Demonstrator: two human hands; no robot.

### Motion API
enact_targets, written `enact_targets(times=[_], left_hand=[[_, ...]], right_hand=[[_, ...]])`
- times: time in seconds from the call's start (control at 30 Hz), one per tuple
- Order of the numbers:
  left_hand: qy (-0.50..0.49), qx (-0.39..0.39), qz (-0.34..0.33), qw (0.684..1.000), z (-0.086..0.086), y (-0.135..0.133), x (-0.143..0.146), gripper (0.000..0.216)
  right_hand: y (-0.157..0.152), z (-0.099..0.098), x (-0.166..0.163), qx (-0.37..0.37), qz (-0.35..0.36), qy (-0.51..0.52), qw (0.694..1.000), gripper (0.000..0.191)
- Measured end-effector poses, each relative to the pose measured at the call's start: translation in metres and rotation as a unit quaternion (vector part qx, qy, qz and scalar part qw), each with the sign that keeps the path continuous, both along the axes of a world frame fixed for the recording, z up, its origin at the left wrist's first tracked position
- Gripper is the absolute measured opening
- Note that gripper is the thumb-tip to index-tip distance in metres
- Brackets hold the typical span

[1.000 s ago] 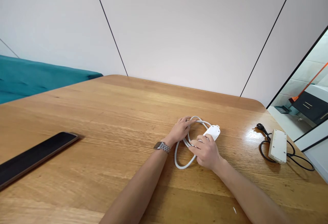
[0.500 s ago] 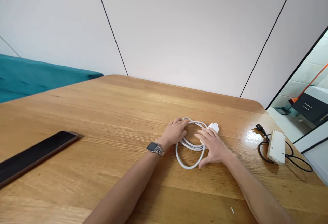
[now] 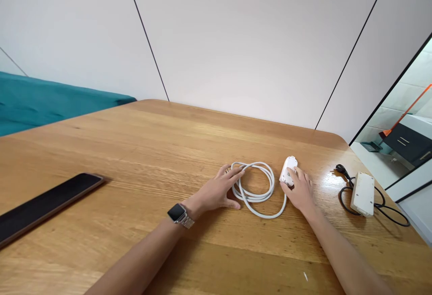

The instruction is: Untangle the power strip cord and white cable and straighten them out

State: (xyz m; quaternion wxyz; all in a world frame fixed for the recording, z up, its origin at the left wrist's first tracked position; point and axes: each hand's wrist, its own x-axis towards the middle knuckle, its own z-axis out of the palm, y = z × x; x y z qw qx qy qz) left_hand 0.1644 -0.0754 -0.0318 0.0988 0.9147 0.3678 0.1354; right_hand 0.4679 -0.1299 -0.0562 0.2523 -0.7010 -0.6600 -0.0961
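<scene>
A white cable [image 3: 271,179] lies coiled in loops on the wooden table. It runs to a small white power strip [image 3: 287,169], which lies just right of the coil. My right hand [image 3: 301,192] grips the strip's near right side, fingers over its top and thumb at its lower left. At the coil's left edge, my left hand [image 3: 216,190] rests with fingers spread and thumb apart, its fingertips touching the loops. The left wrist wears a watch [image 3: 180,215] with a metal band.
On the right, a second, off-white power strip [image 3: 363,194] lies over its black cord, with a black plug [image 3: 340,169]. A dark flat-screened device [image 3: 50,203] is at the left. Behind the table [image 3: 162,137] stands a white wall [image 3: 236,43]; a teal sofa [image 3: 60,101] is at far left.
My right hand has moved right from the coil, taking the power strip with it and turning it. My left hand has loosened and shifted slightly left. The cable loops now lie rounder and more open.
</scene>
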Motion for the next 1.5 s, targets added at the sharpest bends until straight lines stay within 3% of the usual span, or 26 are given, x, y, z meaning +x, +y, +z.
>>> enact_targets(times=[0.13,0.43,0.57,0.73,0.83,1.13,1.5], left_hand=[[-0.004,0.036,0.013,0.999,-0.002,-0.009,0.017,0.087],[0.023,0.101,0.096,0.99,-0.003,-0.032,0.065,0.054],[0.057,0.106,0.139,0.983,0.001,-0.042,0.081,0.053],[0.047,0.119,0.16,0.979,0.003,-0.047,0.088,0.051],[0.049,0.112,0.171,0.978,0.004,-0.048,0.09,0.052],[0.018,0.071,0.185,0.98,0.009,-0.044,0.112,0.053],[-0.028,0.042,0.241,0.969,0.014,-0.01,0.192,0.053]], right_hand=[[0.002,-0.004,0.011,0.014,-0.019,0.036,0.999,0.044],[0.008,-0.023,0.052,0.067,0.065,0.18,0.979,0.044],[-0.003,-0.016,0.053,0.092,0.041,0.145,0.984,0.038],[-0.026,-0.005,0.049,0.167,0.035,0.025,0.985,0.031],[-0.039,-0.003,0.053,0.171,0.032,-0.017,0.985,0.03],[-0.052,0.0,0.045,0.093,0.093,0.003,0.991,0.04],[-0.038,-0.011,0.077,0.121,-0.022,0.042,0.991,0.052]])
